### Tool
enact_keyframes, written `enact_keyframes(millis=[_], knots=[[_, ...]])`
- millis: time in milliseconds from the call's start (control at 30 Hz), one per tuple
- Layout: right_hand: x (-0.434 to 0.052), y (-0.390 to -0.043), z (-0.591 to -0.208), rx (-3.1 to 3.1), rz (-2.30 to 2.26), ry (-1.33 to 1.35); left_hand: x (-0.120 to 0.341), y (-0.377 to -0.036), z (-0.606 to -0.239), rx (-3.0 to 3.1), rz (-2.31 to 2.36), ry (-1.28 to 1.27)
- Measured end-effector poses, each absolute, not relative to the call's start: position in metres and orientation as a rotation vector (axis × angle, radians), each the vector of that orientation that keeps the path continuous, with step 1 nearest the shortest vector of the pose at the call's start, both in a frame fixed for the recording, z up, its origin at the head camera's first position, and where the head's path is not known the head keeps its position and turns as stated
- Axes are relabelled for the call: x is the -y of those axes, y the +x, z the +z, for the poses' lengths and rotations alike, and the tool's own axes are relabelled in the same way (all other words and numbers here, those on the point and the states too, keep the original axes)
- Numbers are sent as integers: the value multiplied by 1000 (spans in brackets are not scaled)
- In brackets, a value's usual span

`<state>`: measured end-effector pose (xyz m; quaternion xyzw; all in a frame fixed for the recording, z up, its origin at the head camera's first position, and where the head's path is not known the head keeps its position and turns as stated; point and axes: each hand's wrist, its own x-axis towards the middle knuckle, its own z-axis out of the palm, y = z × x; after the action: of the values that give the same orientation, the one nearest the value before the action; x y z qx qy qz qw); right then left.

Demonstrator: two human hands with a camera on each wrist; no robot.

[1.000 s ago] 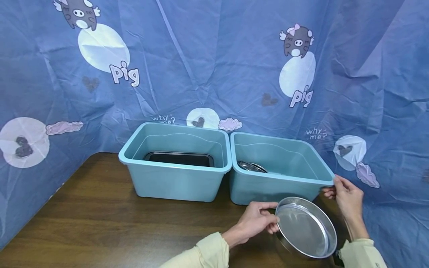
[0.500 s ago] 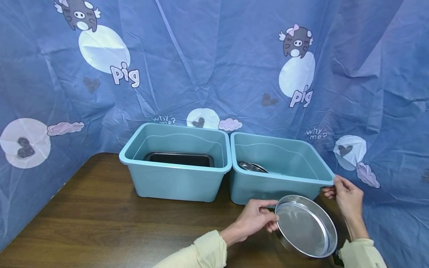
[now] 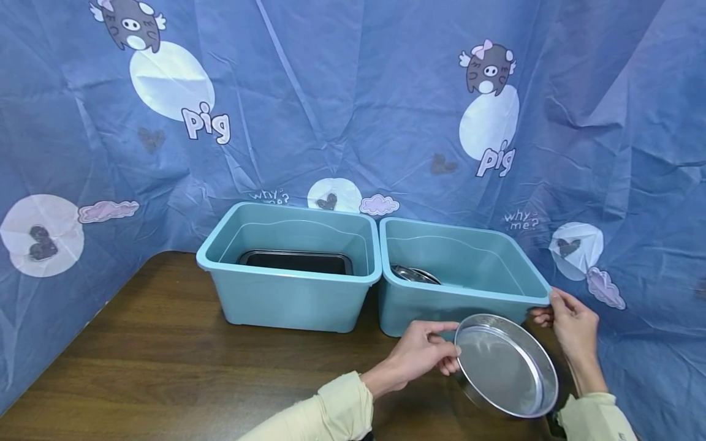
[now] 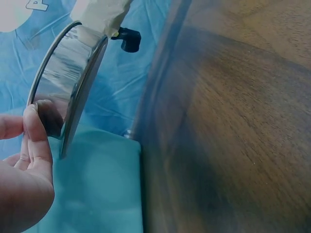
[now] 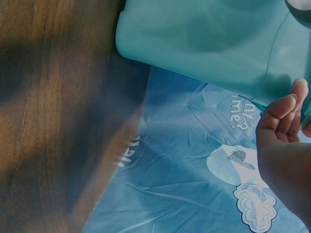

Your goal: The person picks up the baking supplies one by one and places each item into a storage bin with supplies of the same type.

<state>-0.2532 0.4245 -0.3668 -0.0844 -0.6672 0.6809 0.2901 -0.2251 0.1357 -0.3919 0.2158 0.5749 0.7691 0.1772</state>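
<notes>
My left hand (image 3: 419, 354) pinches the left edge of a round, shiny metal sieve (image 3: 499, 367), thumb on one side of its rim. The sieve is tilted and held in front of the right bin, its fine grey mesh facing up. In the left wrist view, the sieve's polished side wall (image 4: 68, 73) stands on edge beyond the thumb. My right hand (image 3: 572, 324) grips the front right corner of the right light-blue plastic bin (image 3: 441, 315), fingers under the rim. The right wrist view shows those curled fingers (image 5: 279, 121) at the bin's edge.
A second light-blue bin (image 3: 287, 300) stands close on the left, with a dark rectangular baking pan (image 3: 298, 261) inside. Shiny metal pieces (image 3: 413, 274) lie in the right bin's left end. Both bins stand on a brown wooden table (image 3: 182, 361) before a blue printed curtain (image 3: 342, 92).
The left hand has raised the sieve slightly, toward the right bin. The right hand keeps its grip on the bin's corner, and both bins stay in place.
</notes>
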Motion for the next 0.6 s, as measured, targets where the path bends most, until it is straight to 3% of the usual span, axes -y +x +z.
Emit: enact_keyframes(millis=[600], knots=[[-424, -256, -367, 1800, 1777, -291, -135, -227, -383, -1592, 2174, 635]])
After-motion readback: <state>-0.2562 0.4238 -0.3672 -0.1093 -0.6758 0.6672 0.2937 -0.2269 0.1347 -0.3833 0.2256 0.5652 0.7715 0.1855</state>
